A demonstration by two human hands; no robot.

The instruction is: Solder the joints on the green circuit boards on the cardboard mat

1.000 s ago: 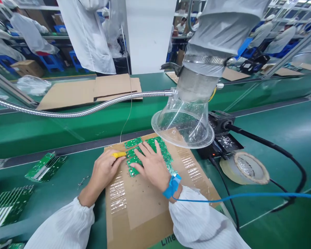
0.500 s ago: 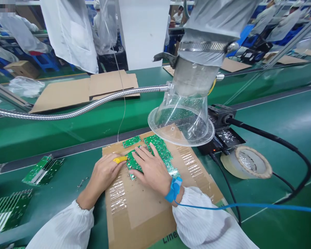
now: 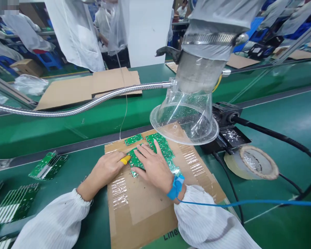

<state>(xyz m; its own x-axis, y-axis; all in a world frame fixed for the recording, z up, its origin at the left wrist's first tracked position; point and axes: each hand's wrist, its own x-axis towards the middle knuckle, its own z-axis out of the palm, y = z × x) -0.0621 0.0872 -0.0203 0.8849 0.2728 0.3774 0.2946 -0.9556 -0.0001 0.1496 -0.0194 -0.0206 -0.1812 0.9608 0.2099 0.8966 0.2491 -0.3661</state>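
Board [image 3: 135,160], toward far left corner of cardboard [image 3: 137,218], barely shifted from moments ago, stays under spread right hand [image 3: 155,167], left hand [image 3: 107,167] curled alongside, grip unclear, likely being steadied.

Green circuit boards [image 3: 166,147]; brown cardboard [image 3: 145,211]; blue wristband [image 3: 176,187].
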